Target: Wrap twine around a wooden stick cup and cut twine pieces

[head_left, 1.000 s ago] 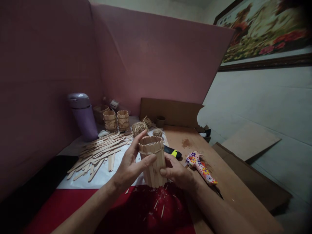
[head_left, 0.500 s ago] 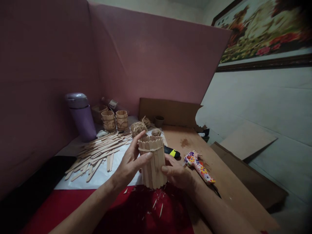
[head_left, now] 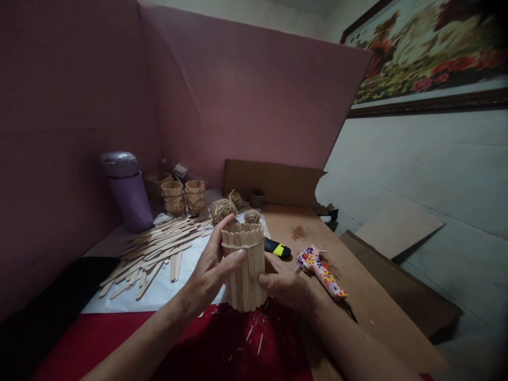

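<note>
A cup made of upright craft sticks [head_left: 246,280] is held nearly upright between my two hands, above the red cloth. Twine [head_left: 246,246] runs around it a little below its scalloped rim. My left hand [head_left: 216,264] wraps its left side, thumb across the front just under the twine. On the lower right side, my right hand [head_left: 283,280] grips with the thumb on the front; its other fingers are partly hidden behind the cup. Just beyond the cup lie a ball of twine [head_left: 223,211] and a smaller twine ball [head_left: 252,216].
Loose craft sticks [head_left: 159,254] lie on white paper at left, near a purple bottle [head_left: 130,198] and two decorated stick cups [head_left: 195,197]. A black-and-yellow tool [head_left: 278,247] and a flowered glue gun [head_left: 322,270] rest at right. Wood splinters litter the red cloth [head_left: 190,349].
The view has shifted slightly, so most things sit a bit further left. Both hands keep the same grip on the stick cup, which looks slightly turned.
</note>
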Demonstrator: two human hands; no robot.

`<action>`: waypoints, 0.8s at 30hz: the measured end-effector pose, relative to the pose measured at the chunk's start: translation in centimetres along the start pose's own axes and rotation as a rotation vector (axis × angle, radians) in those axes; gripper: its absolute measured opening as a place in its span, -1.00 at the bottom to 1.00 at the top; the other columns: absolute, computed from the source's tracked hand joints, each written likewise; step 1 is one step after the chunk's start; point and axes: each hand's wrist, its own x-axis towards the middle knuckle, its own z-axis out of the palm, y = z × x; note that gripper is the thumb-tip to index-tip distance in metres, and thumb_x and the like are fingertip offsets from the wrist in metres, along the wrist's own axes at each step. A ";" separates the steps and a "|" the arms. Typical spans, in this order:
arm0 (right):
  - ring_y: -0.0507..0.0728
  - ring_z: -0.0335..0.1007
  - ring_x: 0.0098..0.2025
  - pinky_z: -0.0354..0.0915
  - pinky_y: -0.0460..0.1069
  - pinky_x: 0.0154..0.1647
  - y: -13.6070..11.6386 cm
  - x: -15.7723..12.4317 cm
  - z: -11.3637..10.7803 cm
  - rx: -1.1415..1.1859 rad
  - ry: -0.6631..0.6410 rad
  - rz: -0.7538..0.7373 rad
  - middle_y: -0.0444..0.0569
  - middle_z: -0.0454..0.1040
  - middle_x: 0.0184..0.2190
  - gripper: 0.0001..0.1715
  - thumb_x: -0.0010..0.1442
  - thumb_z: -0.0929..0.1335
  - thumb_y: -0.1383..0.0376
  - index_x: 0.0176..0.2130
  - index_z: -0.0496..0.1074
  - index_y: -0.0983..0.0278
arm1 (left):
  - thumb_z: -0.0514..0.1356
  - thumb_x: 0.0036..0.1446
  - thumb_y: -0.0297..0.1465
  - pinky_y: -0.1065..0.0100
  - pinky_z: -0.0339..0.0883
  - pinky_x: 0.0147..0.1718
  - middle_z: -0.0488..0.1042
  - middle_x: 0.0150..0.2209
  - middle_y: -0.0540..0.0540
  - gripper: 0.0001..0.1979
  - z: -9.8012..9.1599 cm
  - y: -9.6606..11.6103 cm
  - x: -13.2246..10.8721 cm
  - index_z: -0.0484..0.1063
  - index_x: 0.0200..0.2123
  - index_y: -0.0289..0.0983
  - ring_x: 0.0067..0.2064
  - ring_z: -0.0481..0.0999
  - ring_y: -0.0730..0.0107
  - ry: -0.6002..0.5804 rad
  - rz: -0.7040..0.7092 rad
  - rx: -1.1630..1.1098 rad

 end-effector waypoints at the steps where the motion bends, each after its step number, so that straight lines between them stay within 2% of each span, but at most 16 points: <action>1: 0.26 0.23 0.08 0.19 0.16 0.08 0.0 0.0 0.0 -0.001 -0.003 -0.006 0.15 0.34 0.01 -0.16 -0.06 0.45 0.12 0.14 0.19 0.31 | 0.16 0.11 -0.28 0.12 0.10 0.15 0.20 0.22 -0.17 -0.36 0.0 0.0 0.0 0.04 0.25 -0.17 0.22 0.17 0.04 -0.002 -0.003 -0.001; 7: 0.26 0.21 0.10 0.15 0.17 0.11 0.0 0.0 0.0 -0.022 0.000 -0.018 0.16 0.33 0.01 -0.12 -0.07 0.46 0.07 0.15 0.18 0.32 | 0.17 0.11 -0.28 0.10 0.08 0.17 0.15 0.25 -0.16 -0.29 0.0 0.0 0.1 -0.05 0.28 -0.12 0.22 0.17 0.04 -0.032 -0.023 -0.020; 10: 0.27 0.20 0.10 0.15 0.16 0.11 0.1 0.1 -0.1 -0.051 -0.003 -0.011 0.17 0.33 0.01 -0.12 -0.06 0.46 0.07 0.16 0.18 0.32 | 0.17 0.11 -0.27 0.09 0.08 0.17 0.16 0.25 -0.17 -0.29 0.0 -0.1 0.1 -0.04 0.28 -0.14 0.22 0.17 0.03 -0.014 -0.029 -0.011; 16: 0.24 0.23 0.08 0.20 0.13 0.08 0.4 0.1 -0.3 -0.089 0.000 -0.036 0.14 0.36 0.00 -0.21 0.00 0.44 0.08 0.14 0.23 0.30 | 0.19 0.08 -0.27 0.08 0.20 0.09 0.31 0.14 -0.20 -0.28 0.3 0.1 0.1 -0.03 0.27 -0.15 0.14 0.28 0.03 0.012 -0.030 -0.029; 20: 0.22 0.25 0.08 0.22 0.12 0.06 0.4 0.2 -0.4 -0.168 0.039 -0.053 0.13 0.38 -0.02 -0.32 0.05 0.41 0.05 0.07 0.31 0.32 | 0.24 0.04 -0.27 0.08 0.22 0.07 0.29 0.15 -0.22 -0.26 0.3 0.2 0.2 0.01 0.25 -0.18 0.13 0.31 0.01 0.114 -0.030 -0.013; 24: 0.20 0.28 0.06 0.24 0.14 0.06 0.7 0.4 -0.5 -0.152 0.057 -0.053 0.11 0.39 -0.02 -0.29 0.02 0.43 0.04 0.09 0.29 0.30 | 0.28 -0.02 -0.25 0.08 0.21 0.07 0.30 0.14 -0.27 -0.23 0.3 0.3 0.5 0.06 0.23 -0.27 0.11 0.32 -0.02 0.198 -0.049 0.018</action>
